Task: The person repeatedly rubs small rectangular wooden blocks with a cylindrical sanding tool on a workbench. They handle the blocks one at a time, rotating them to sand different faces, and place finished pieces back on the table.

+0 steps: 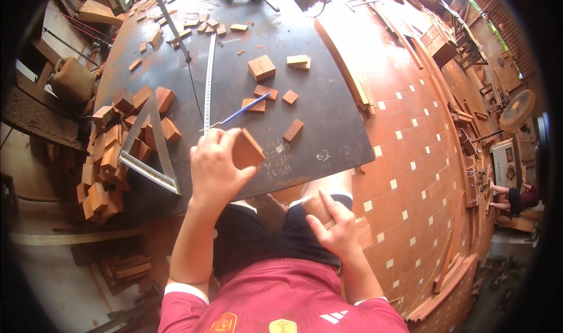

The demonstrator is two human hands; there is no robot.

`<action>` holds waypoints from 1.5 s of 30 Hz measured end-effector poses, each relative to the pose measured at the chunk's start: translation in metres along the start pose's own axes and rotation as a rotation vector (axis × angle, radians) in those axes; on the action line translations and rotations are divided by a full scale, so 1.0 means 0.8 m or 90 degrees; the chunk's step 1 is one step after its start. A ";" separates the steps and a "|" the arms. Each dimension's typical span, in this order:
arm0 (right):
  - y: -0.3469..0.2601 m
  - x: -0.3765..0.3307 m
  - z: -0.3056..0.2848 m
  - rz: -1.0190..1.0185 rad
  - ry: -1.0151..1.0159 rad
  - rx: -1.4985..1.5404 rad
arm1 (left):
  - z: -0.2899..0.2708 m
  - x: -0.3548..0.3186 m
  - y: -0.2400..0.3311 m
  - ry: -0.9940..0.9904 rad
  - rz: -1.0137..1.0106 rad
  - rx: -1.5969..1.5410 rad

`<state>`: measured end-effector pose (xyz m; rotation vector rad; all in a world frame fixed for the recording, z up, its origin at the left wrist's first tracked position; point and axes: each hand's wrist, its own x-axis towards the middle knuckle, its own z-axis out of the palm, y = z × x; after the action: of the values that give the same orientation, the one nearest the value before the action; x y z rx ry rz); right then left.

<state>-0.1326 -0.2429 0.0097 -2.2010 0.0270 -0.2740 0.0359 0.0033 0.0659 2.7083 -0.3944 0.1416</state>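
My left hand is closed around a reddish-brown wooden block at the table's near edge, its thumb low on the block's side. Over my lap, my right hand grips a second wooden block, partly covered by the fingers. Just beyond the left hand lies a blue pen, leaning across a small wood piece. A steel ruler runs away from me along the dark tabletop. Left of it, a metal triangle square rests against a heap of wooden blocks.
Loose blocks lie mid-table, including a larger block and a small piece. Offcuts and a dark metal bar are at the far side. Long boards stand along the right edge. A person is at far right.
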 end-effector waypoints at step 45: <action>-0.020 0.061 0.063 0.022 -0.002 0.202 | 0.012 -0.073 -0.051 -0.045 0.005 -0.195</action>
<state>-0.0761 -0.1994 0.0019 -1.8847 0.0181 -0.2387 -0.0072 0.0501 0.0334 2.4154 -0.4101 -0.0125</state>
